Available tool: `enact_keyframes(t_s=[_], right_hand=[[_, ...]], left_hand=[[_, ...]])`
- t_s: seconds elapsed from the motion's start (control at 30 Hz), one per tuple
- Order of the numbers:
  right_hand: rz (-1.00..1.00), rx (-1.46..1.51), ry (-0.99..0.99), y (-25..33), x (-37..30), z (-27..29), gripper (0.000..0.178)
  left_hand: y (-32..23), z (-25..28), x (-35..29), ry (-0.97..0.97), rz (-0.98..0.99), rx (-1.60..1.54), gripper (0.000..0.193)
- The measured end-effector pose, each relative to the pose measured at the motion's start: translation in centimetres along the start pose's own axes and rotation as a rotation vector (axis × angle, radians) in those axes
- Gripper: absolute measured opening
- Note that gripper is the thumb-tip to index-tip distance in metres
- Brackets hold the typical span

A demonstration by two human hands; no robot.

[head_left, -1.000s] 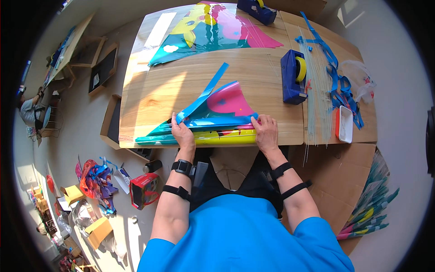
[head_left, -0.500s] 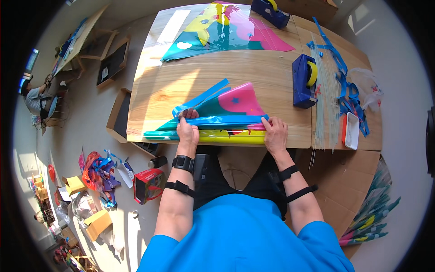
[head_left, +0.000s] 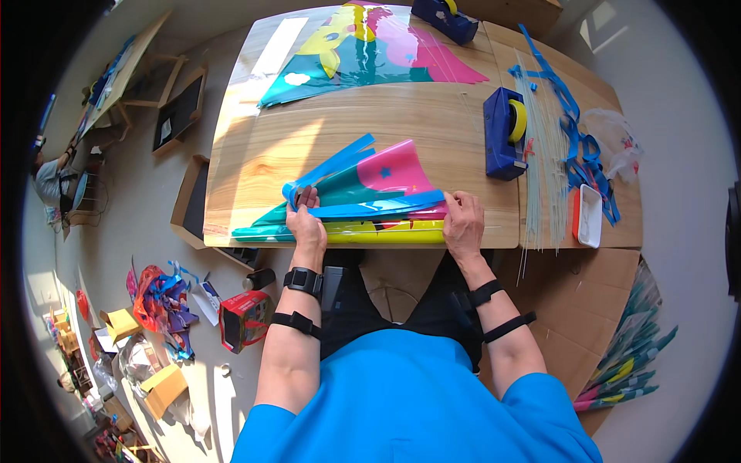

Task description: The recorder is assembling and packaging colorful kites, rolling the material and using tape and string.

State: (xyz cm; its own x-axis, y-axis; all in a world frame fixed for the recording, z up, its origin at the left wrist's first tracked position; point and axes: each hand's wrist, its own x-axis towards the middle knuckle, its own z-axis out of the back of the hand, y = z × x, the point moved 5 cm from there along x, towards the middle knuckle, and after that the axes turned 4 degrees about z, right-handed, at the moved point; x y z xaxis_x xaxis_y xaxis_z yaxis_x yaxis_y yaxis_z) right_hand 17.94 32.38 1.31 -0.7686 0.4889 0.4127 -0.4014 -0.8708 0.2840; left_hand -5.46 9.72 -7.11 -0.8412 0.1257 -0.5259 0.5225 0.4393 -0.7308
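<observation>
A folded kite of glossy printed plastic (head_left: 394, 167), pink, teal and yellow, lies along the table's near edge. Blue ribbon (head_left: 370, 207) runs lengthwise over it, and its looped end rises at the left. My left hand (head_left: 306, 224), palm up with fingers curled, is closed round the ribbon near that loop. At the kite's right end, my right hand (head_left: 465, 224) has its fingers bent and pressed together on the pink edge, beside the ribbon's end. Its fingertips are partly hidden. Farther back on the table a similar printed kite sheet (head_left: 351, 58) is spread flat.
Right of the kite stands a blue tape dispenser (head_left: 502, 143), with another dispenser (head_left: 446, 19) at the back. Thin pale rods (head_left: 546, 154), loose blue ribbon (head_left: 573, 104) and a white tray (head_left: 590, 216) lie farther right. Boxes and a red bag (head_left: 245, 320) sit on the floor.
The view has shifted slightly, so the whole table sits farther left. My right hand's fingers have drawn in more tightly at the kite's right end. My left hand keeps its hold on the ribbon.
</observation>
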Motion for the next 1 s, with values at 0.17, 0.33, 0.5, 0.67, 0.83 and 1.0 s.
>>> enact_keyframes(t_s=[0.17, 0.33, 0.5, 0.67, 0.83, 1.0], right_hand=[[0.034, -0.009, 0.019, 0.5, -0.1, -0.7, 0.034], [0.21, -0.078, 0.116, 1.8, -0.1, -1.1, 0.031], [0.259, -0.142, 0.2, 1.9, -0.4, -2.3, 0.031], [0.271, -0.152, 0.244, 2.0, 0.1, -2.1, 0.03], [0.27, -0.16, 0.245, 2.3, -0.1, -2.1, 0.031], [0.254, -0.161, 0.106, 4.1, 0.8, 0.0, 0.039]], left_hand=[[0.0, -0.1, 0.0, 0.008, -0.048, 0.015, 0.041], [0.1, 0.4, 0.3, 0.054, -0.064, 0.0, 0.038], [-1.8, 0.6, -0.4, 0.028, -0.156, 0.346, 0.028], [-5.2, 0.3, -1.9, -0.032, -0.818, 1.419, 0.04], [-5.3, 0.5, -2.3, -0.075, -0.924, 1.765, 0.051], [-4.5, 0.7, -2.4, -0.047, -0.98, 1.777, 0.051]])
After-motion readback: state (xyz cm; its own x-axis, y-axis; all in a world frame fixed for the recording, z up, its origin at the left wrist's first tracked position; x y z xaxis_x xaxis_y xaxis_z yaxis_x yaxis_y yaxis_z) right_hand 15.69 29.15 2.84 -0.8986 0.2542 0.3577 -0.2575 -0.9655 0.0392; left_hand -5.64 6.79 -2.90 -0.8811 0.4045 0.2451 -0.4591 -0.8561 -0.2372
